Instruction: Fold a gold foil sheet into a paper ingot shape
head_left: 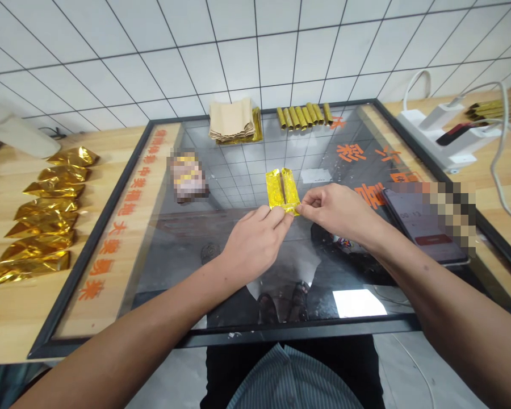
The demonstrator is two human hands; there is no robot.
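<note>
A small sheet of gold foil [276,187], its sides folded in so that a dark slit shows down the middle, lies on the glass panel [234,250]. My left hand [258,238] has its fingers curled together on the foil's near edge. At the near right corner, my right hand [330,207] pinches the foil between thumb and forefinger. The fingertips partly cover the near edge, which looks folded over.
Behind the foil stand a stack of brown paper [231,119] and a row of gold tubes [302,116]. A blurred pack [188,177] lies left, a phone [423,227] right. Gold foil packets [42,213] line the left table; a power strip [436,136] with cables sits right.
</note>
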